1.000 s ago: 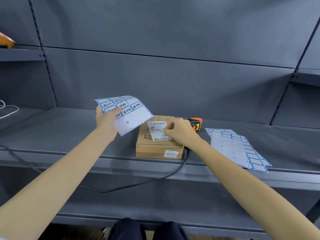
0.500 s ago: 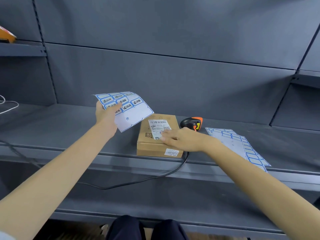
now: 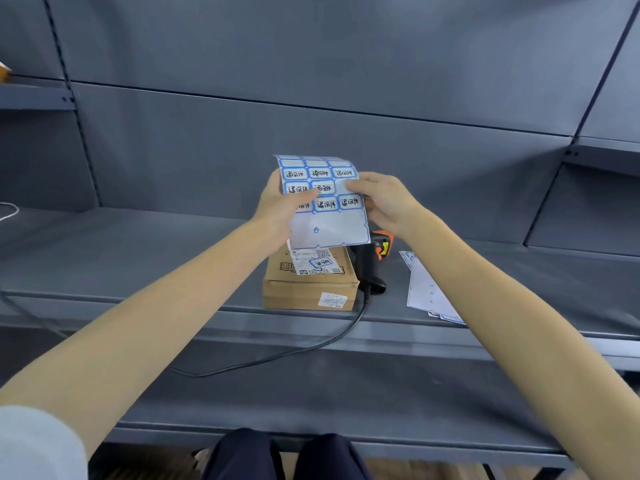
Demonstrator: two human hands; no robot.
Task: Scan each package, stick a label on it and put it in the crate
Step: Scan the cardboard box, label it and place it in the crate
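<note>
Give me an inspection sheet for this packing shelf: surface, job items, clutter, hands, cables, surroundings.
Surface: grey metal shelf, bare at left.
Job items: cardboard box lies flat at the front edge, a blue-edged label already on its top; label sheet held above it; scanner lies right of the box. No crate seen.
Clutter: used label sheets stacked at right.
Hands: left hand grips the sheet's left edge; right hand pinches its right edge.
Cables: black scanner cable hangs over the shelf edge; white cable at far left.
Surroundings: grey back panels; side shelves; an orange item upper left.
</note>
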